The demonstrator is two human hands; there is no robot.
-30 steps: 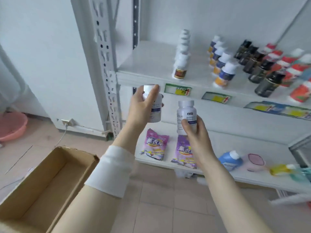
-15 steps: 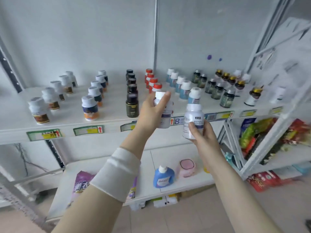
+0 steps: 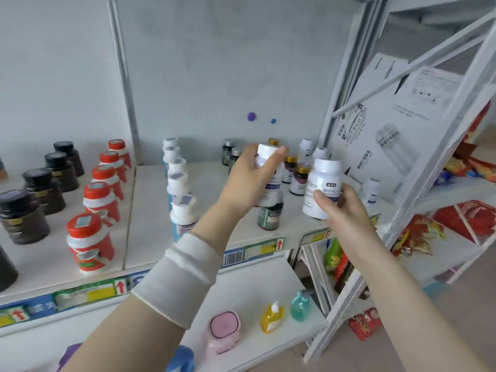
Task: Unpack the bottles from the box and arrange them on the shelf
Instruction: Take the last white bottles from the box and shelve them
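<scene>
Both hands are up over the shelf (image 3: 220, 183), a white bottle in each. The left hand (image 3: 248, 181) is wrapped around its bottle (image 3: 269, 167), fingers curled over the cap, held upright above a dark green jar (image 3: 270, 216) near the shelf's front edge. At three o'clock from it, the right hand (image 3: 341, 202) grips the second bottle (image 3: 322, 187) from below and behind, thumb across the label, cap clear on top. That bottle hangs over the shelf's right end, apart from the left one. Around at nine o'clock stand rows already in place: white-capped bottles (image 3: 178, 183), red-capped ones (image 3: 100, 194), then black jars (image 3: 40, 189). Behind the hands, at twelve, more small dark jars (image 3: 298, 175). A white band (image 3: 179, 275) circles the left wrist.
</scene>
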